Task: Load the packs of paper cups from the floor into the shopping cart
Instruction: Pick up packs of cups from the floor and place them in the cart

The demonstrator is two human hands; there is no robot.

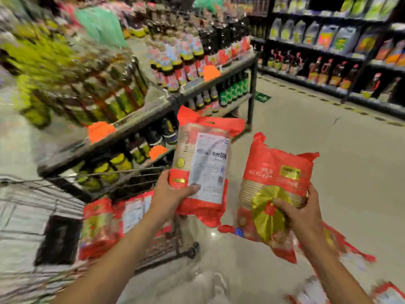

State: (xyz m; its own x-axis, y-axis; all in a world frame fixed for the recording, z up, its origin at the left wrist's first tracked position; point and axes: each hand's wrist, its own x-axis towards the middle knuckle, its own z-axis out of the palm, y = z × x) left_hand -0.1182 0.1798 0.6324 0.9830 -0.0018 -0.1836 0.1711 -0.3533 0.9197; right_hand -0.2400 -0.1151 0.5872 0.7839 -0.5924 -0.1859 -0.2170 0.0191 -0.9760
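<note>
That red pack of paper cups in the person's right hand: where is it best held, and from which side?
Round the red pack's firm lower end, from below, as the right hand does: the stacked cups there give the grip something solid; the loose top flap would likely crumple.

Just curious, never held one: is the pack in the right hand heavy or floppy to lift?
Probably light: the right hand holds the pack up alone by its lower end. Likely stiff in the middle, where stacked cups show through the wrap; its loose red ends look floppy. The glossy film may be slippery.
</note>
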